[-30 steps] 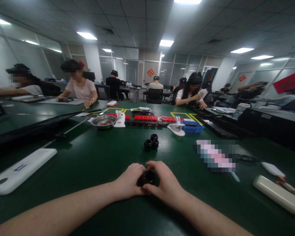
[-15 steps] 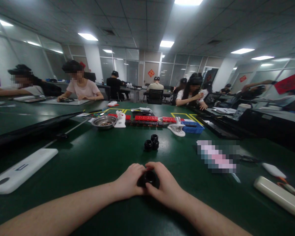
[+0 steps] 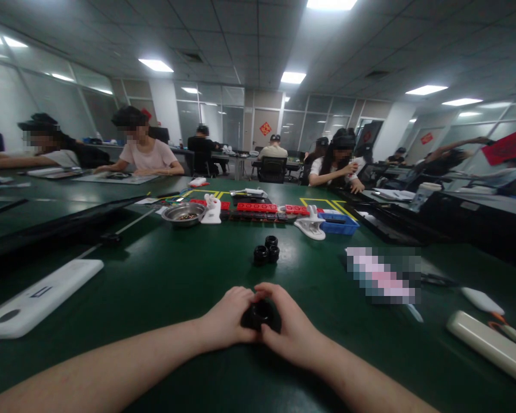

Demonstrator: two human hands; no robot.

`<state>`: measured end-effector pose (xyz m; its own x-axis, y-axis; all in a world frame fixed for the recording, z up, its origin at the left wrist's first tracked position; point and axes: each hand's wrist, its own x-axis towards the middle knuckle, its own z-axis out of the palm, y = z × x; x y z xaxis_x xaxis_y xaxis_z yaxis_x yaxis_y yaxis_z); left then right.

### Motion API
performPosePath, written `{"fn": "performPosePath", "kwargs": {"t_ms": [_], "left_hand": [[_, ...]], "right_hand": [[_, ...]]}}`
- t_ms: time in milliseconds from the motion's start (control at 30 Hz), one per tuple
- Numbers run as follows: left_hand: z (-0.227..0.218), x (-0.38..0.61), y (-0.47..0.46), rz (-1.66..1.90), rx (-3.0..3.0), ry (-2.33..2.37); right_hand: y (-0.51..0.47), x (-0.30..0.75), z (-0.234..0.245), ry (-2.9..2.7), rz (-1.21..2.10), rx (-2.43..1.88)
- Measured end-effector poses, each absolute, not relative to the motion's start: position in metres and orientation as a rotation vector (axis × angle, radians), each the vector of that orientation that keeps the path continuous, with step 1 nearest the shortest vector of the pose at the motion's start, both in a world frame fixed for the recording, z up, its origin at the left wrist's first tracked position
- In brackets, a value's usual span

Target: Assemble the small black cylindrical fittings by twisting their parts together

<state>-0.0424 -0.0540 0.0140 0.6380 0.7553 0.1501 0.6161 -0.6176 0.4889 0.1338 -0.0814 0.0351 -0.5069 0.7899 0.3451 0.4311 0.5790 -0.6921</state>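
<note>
A glossy black round part with a hollow centre [image 3: 264, 312] is on or just above the green table between my hands; I cannot tell which. My left hand [image 3: 226, 315] curls against its left side, and its fingertips are partly hidden. Around the right side wraps my right hand [image 3: 293, 324], with the thumb at the near edge and the fingers at the far edge. Farther out, three similar black hollow parts [image 3: 261, 255] stand close together on the table [image 3: 206, 269].
A steel bowl [image 3: 184, 214] of small pieces, white clamps [image 3: 212, 209], red strips [image 3: 257, 207] and a blue tray [image 3: 340, 224] line the far middle. A white flat device [image 3: 43, 298] lies left, a cream bar-shaped object [image 3: 490, 344] right. Other people sit around the room.
My right thumb has shifted slightly right along the near edge of the black hollow part, so more of the part shows. The other parts stay as they were.
</note>
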Motion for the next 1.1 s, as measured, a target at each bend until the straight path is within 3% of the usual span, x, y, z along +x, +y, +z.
{"fn": "performPosePath", "kwargs": {"t_ms": [100, 333, 533, 800, 1000, 1100], "left_hand": [[0.0144, -0.0427, -0.0538, 0.483, 2.459, 1.081], [0.016, -0.0417, -0.0543, 0.471, 2.503, 1.101], [0.0155, -0.0431, -0.0548, 0.49, 2.467, 1.075], [0.0175, -0.0416, -0.0549, 0.491, 2.493, 1.079], [0.0193, -0.0421, -0.0565, 0.465, 2.452, 1.111], [0.0187, -0.0424, -0.0561, 0.468, 2.461, 1.115]], "right_hand": [[-0.0833, 0.1348, 0.0366, -2.161, 0.767, -0.883], [-0.0812, 0.1283, 0.0365, -2.06, 0.583, -1.145], [-0.0839, 0.1331, 0.0383, -2.172, 0.726, -0.887], [-0.0816, 0.1301, 0.0362, -2.128, 0.443, -1.033], [-0.0852, 0.1331, 0.041, -2.168, 0.564, -0.751], [-0.0842, 0.134, 0.0401, -2.113, 0.525, -0.813]]}}
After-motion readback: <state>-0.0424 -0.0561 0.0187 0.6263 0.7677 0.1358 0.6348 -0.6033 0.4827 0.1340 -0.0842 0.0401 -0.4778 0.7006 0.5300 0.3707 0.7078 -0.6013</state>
